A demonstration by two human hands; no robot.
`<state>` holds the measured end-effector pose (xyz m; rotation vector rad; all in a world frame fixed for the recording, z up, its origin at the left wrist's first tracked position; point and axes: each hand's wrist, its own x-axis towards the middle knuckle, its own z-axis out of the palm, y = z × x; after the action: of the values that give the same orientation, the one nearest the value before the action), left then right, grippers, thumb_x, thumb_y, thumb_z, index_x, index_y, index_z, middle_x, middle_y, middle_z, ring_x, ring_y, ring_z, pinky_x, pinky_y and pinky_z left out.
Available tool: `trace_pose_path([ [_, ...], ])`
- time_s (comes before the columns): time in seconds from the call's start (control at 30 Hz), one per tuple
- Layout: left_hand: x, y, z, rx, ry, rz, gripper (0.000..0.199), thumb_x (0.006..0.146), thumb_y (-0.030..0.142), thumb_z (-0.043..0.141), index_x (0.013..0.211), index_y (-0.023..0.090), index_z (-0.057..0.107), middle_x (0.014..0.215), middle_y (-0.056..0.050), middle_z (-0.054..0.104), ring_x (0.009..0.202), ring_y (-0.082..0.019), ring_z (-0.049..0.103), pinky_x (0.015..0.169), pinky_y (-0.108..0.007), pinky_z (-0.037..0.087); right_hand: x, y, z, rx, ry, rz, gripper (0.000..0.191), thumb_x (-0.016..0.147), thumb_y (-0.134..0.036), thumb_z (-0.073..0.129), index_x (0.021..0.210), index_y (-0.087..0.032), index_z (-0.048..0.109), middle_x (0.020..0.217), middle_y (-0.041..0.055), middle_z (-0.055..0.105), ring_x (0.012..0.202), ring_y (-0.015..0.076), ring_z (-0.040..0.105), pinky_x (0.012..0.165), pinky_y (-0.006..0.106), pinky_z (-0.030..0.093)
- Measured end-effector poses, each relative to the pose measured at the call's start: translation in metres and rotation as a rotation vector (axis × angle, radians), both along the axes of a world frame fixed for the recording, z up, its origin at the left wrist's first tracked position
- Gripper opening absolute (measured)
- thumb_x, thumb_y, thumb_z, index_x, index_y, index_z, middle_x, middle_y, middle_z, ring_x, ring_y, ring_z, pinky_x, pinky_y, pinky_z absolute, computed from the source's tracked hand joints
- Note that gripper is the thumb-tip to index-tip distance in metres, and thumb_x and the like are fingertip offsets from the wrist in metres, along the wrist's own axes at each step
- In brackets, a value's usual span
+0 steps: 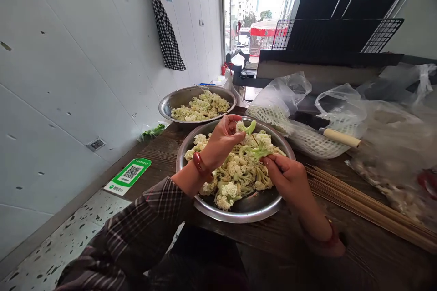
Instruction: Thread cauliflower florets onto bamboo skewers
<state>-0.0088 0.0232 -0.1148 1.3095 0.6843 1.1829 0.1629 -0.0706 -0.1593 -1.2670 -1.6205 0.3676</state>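
Observation:
My left hand (226,140) is closed in a pinch at a small cauliflower floret (251,126) with a green stem. A short length of thin wooden skewer (255,139) shows between this floret and a second cauliflower floret (261,149). The fingers of my right hand (286,172) are closed on that second floret. Most of the skewer is hidden by the florets and my left hand. Both hands are above a wide metal bowl (235,219), where many loose cauliflower pieces (235,166) lie.
Behind stands another metal bowl (164,110) of cauliflower (205,107). Bamboo skewers (362,200) lie in a bundle at the right. Plastic bags with foam netting (314,138) and a wooden handle (341,137) are beyond them. A green QR-code card (129,175) lies left, near the wall.

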Motion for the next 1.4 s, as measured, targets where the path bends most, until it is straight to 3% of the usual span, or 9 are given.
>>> trace_pose_path([
  [0.27, -0.015, 0.002, 0.012, -0.052, -0.015, -0.18, 0.04, 0.071, 0.013, 0.077, 0.107, 0.014, 0.059, 0.084, 0.002, 0.058, 0.067, -0.006, 0.05, 0.061, -0.022, 0.038, 0.008, 0.002, -0.006, -0.172, 0.226, 0.158, 0.027, 0.095, -0.039, 0.057, 0.079, -0.019, 0.066, 0.05, -0.0061, 0.048, 0.045, 0.0098, 0.04, 0.046, 0.024, 0.033],
  [0.43, -0.02, 0.002, 0.014, -0.022, 0.02, -0.237, 0.04, 0.072, 0.015, 0.077, 0.109, 0.015, 0.061, 0.087, 0.001, 0.059, 0.066, -0.005, 0.048, 0.06, -0.021, 0.037, 0.005, 0.001, -0.004, -0.133, 0.182, 0.123, 0.027, 0.094, -0.037, 0.057, 0.077, -0.019, 0.066, 0.052, -0.0052, 0.048, 0.047, 0.0097, 0.04, 0.046, 0.024, 0.033],
  [0.6, -0.023, 0.005, 0.011, -0.01, 0.086, -0.278, 0.04, 0.075, 0.019, 0.077, 0.111, 0.016, 0.061, 0.105, -0.002, 0.059, 0.067, -0.004, 0.047, 0.057, -0.02, 0.04, 0.002, -0.002, 0.002, -0.097, 0.128, 0.086, 0.029, 0.094, -0.035, 0.056, 0.07, -0.02, 0.063, 0.051, -0.0048, 0.047, 0.047, 0.0102, 0.041, 0.047, 0.024, 0.034],
  [1.03, -0.02, 0.005, 0.008, -0.047, 0.181, -0.467, 0.046, 0.077, 0.025, 0.078, 0.118, 0.016, 0.059, 0.088, 0.001, 0.055, 0.067, -0.007, 0.049, 0.06, -0.021, 0.047, 0.003, -0.003, 0.001, -0.17, 0.179, 0.107, 0.031, 0.093, -0.037, 0.057, 0.067, -0.02, 0.057, 0.052, -0.0052, 0.047, 0.047, 0.0097, 0.039, 0.047, 0.024, 0.034],
  [1.23, -0.013, 0.001, 0.007, -0.139, 0.032, -0.403, 0.043, 0.074, 0.026, 0.082, 0.113, 0.018, 0.064, 0.09, -0.001, 0.061, 0.072, -0.008, 0.054, 0.062, -0.02, 0.047, 0.001, -0.001, 0.0, -0.192, 0.263, 0.098, 0.029, 0.092, -0.042, 0.058, 0.073, -0.019, 0.062, 0.05, -0.0057, 0.047, 0.046, 0.0101, 0.039, 0.046, 0.024, 0.033],
  [1.4, -0.008, -0.001, 0.005, -0.24, -0.003, -0.427, 0.042, 0.074, 0.039, 0.083, 0.107, 0.017, 0.068, 0.095, -0.004, 0.065, 0.078, -0.011, 0.06, 0.065, -0.021, 0.047, -0.002, -0.003, 0.003, -0.152, 0.209, 0.089, 0.029, 0.093, -0.04, 0.058, 0.073, -0.02, 0.065, 0.051, -0.0044, 0.05, 0.048, 0.0112, 0.043, 0.047, 0.024, 0.035],
])
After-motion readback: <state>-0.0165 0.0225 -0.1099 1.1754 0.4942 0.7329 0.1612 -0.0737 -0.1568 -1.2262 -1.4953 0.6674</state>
